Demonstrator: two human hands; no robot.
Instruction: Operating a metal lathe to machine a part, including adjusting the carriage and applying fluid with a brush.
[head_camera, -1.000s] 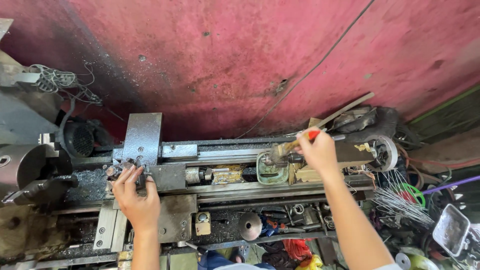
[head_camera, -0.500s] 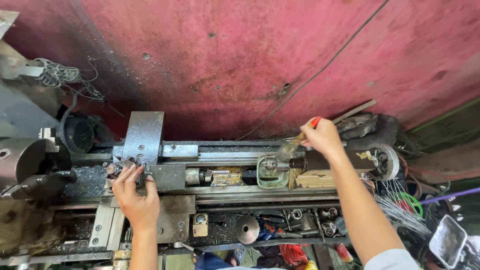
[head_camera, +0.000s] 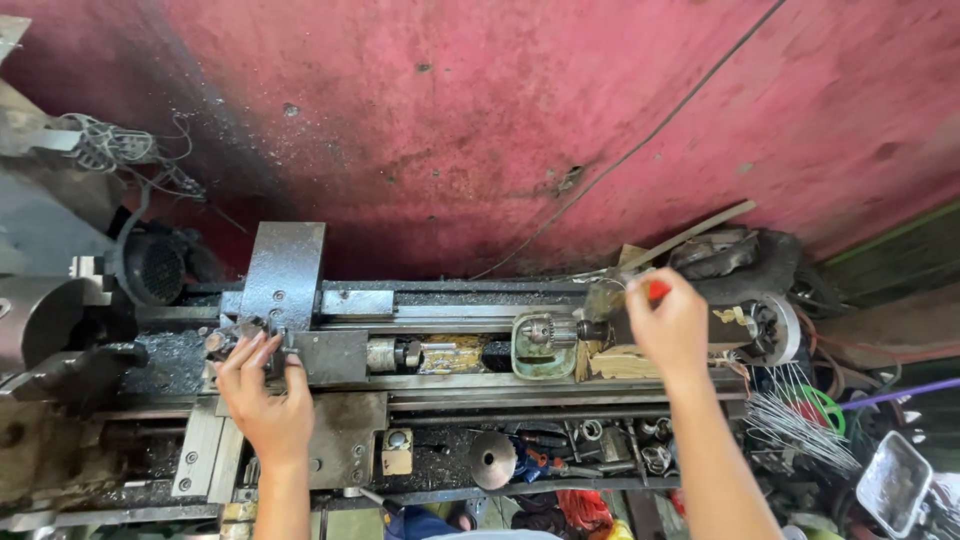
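Landmark: the small metal lathe (head_camera: 400, 350), with its bed running left-right under the red wall (head_camera: 480, 120).

Left hand (head_camera: 268, 405) sits at the carriage end of the lathe. Its fingers are spread and draped over the tool post (head_camera: 240, 340), touching it; I can't tell whether they actually clamp anything.

Right hand (head_camera: 672, 325) is at the tailstock end, closed around a red-handled tool (head_camera: 657, 290). Only a bit of red shows between thumb and fingers; the working end is hidden or blurred near the tailstock (head_camera: 600, 300).

Key relation: the drill chuck (head_camera: 548, 335) lies just left of the right hand, with its long axis along the bed and its nose pointing toward the carriage. The right hand is much nearer to it; the left hand is well apart, at the far side of the bed. The headstock chuck (head_camera: 40, 320) is further left again, beyond the left hand.

Packages, labels and signs:
- No readable signs or labels anywhere on the lathe.
- A tan cardboard scrap (head_camera: 620, 362) lies on the bed just below the tailstock.
- A long pale strip (head_camera: 690, 235) leans at a slant above the tailstock, against the wall.
- A bundle of thin wires (head_camera: 800, 420) with a green ring sits right of the lathe's end.
- A tray below the bed holds loose bits, including a dark cone (head_camera: 492, 458).
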